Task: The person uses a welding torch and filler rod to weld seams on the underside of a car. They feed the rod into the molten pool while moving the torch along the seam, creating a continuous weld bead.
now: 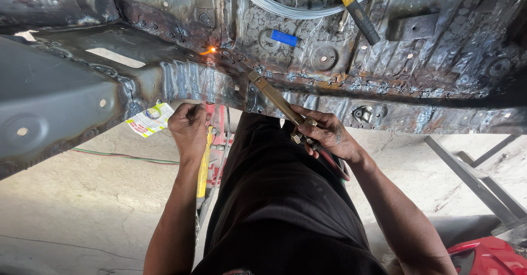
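A worker's right hand (329, 135) grips a brass torch (274, 96), its flame (208, 50) on a car floor panel (181, 77); the seam looks partly welded, with rust further right. The left hand (189, 126) is closed, seemingly on a thin rod. Coiled wire (296, 8), a yellow-handled tool (354, 8) and a blue block (284, 37) crowd the floor.

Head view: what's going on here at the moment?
A person is working a flame on the rusty sheet-metal floor pan of a car body. The right hand holds a brass gas torch, its tip aimed at a small orange glow on the seam. The left hand is closed, apparently around a thin rod reaching up toward that spot. A coil of wire lies farther in.
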